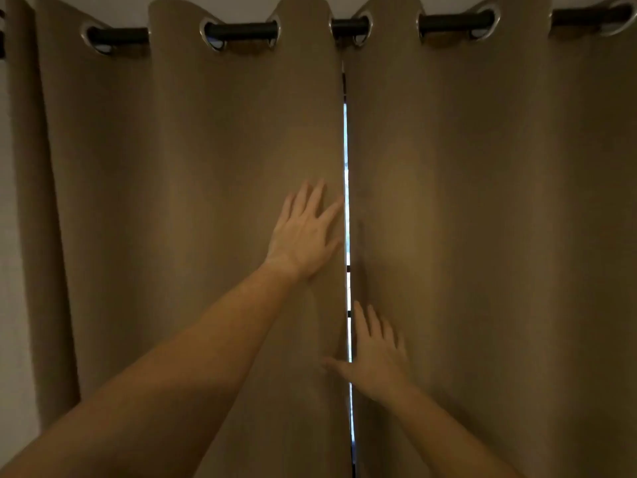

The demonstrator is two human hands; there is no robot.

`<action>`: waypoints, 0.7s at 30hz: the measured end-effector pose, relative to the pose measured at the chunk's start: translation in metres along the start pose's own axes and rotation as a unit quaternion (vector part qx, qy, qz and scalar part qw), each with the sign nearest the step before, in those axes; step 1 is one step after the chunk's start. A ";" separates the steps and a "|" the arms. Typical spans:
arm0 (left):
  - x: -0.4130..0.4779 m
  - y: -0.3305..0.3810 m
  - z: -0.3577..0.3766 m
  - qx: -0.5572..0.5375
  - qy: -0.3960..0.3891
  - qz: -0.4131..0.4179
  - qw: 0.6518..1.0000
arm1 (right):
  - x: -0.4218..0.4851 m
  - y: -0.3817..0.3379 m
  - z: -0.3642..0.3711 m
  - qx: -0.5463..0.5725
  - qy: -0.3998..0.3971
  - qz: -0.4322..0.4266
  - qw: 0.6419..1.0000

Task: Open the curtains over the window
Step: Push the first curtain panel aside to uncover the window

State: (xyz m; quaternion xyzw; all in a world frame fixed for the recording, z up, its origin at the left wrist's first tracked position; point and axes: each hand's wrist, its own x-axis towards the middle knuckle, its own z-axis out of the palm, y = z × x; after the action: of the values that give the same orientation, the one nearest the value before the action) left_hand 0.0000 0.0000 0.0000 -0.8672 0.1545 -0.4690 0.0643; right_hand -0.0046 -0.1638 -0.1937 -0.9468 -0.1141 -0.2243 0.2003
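Observation:
Two tan curtain panels hang side by side from a dark rod (241,30) on metal eyelets. The left curtain (189,201) and the right curtain (482,219) meet at the middle, where a thin bright slit (346,160) of window light shows. My left hand (305,232) lies flat, fingers spread, against the inner edge of the left curtain. Lower down, my right hand (375,357) rests flat on the inner edge of the right curtain, its thumb reaching across the slit. Neither hand grips fabric. The window itself is hidden behind the cloth.
A pale wall strip (10,270) shows at the far left beside the curtain's outer fold. The ceiling (241,5) runs just above the rod. The room is dim.

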 end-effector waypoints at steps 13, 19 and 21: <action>0.063 -0.019 0.055 0.080 0.074 0.052 0.993 | 0.059 -0.015 0.065 -0.008 0.049 0.047 0.998; 0.069 -0.030 0.076 0.113 0.103 0.042 0.987 | 0.074 -0.020 0.084 0.008 0.028 0.019 0.999; 0.068 -0.035 0.079 0.117 0.117 0.037 0.985 | 0.078 -0.022 0.088 0.003 0.019 -0.001 1.000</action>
State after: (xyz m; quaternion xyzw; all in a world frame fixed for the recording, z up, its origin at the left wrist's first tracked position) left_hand 0.1084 0.0083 0.0196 -0.7865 0.1373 -0.5792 0.1645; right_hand 0.0900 -0.0967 -0.2218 -0.9417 -0.1115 -0.2422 0.2053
